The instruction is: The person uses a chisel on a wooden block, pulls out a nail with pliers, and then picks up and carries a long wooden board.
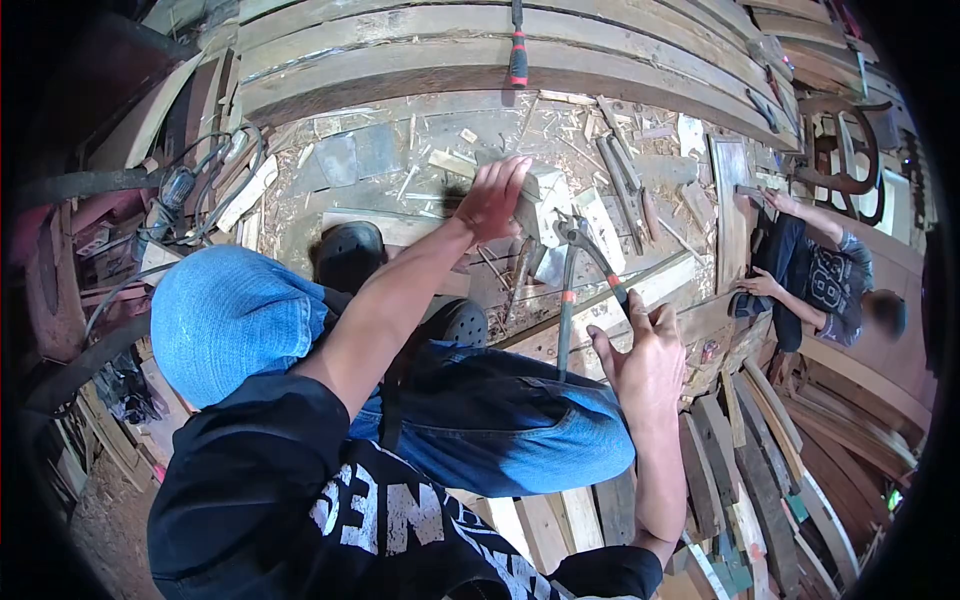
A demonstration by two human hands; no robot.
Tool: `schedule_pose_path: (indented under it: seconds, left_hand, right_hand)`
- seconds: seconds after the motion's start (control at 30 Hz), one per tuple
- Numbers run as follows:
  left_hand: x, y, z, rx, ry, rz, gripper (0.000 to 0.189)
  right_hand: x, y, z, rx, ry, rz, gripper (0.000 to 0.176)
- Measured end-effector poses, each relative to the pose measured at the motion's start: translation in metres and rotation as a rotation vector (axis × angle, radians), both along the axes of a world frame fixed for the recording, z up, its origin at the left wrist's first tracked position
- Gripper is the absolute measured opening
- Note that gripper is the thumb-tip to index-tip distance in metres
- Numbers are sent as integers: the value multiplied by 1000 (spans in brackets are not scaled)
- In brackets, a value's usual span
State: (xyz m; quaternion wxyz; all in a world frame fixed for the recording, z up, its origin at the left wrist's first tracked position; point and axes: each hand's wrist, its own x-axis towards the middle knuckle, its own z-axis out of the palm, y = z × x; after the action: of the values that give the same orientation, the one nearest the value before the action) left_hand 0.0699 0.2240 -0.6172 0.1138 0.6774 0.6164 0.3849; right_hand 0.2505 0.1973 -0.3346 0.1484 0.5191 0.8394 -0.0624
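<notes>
Down on chip-littered planks (330, 200), left grip (490, 200) lies flat on block (545, 195), right grip (645, 365) splayed.

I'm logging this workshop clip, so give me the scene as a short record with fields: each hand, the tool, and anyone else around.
Setting: curved wooden planks, boards strewn with chips
Left hand: spread open on a pale wooden block
Right hand: fingers at one handle of the long pincers; grip unclear
Pincers: head down on the boards beside the block
Other person: at the right edge, hands on a plank
Also: red-handled screwdriver lying on the upper planks
</notes>
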Motion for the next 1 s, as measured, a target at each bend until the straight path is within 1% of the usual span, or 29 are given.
schedule_pose_path:
  seconds: [0.17, 0.23, 0.27, 0.33, 0.37, 0.43, 0.53, 0.67, 0.9, 1.0]
  left_hand:
    - [1, 2, -2, 90, -18, -2, 112]
    - [3, 1, -2, 111, -16, -8, 112]
    - [2, 1, -2, 131, -12, -9, 112]
    - [1, 2, -3, 134, -2, -8, 111]
    - [2, 2, -4, 133, 5, -7, 110]
    - [3, 2, -5, 138, -11, 0, 110]
    - [2, 2, -6, 144, -17, 7, 110]
    - [2, 2, -9, 119, 5, 18, 113]
    - [2, -2, -3, 95, -7, 10, 114]
    - [2, -1, -8, 122, -18, -21, 113]
  right_hand:
    - [-5, -2, 4, 8, 36, 26, 53]
    - [-7, -4, 3, 56, 21, 2, 43]
    - [-6, -3, 2, 59, 22, 2, 43]
    - [-4, -3, -3, 89, 36, -16, 30]
    - [-4, -4, -3, 88, 34, -14, 30]
    - [-5, -6, -4, 60, 46, -33, 20]
    - [-4, -7, -6, -7, 54, -55, 18]
    - [2, -7, -8, -14, 101, -1, 17]
    - [-4, -10, -3, -46, 110, -23, 16]
    - [-2, -11, -6, -50, 132, -7, 15]
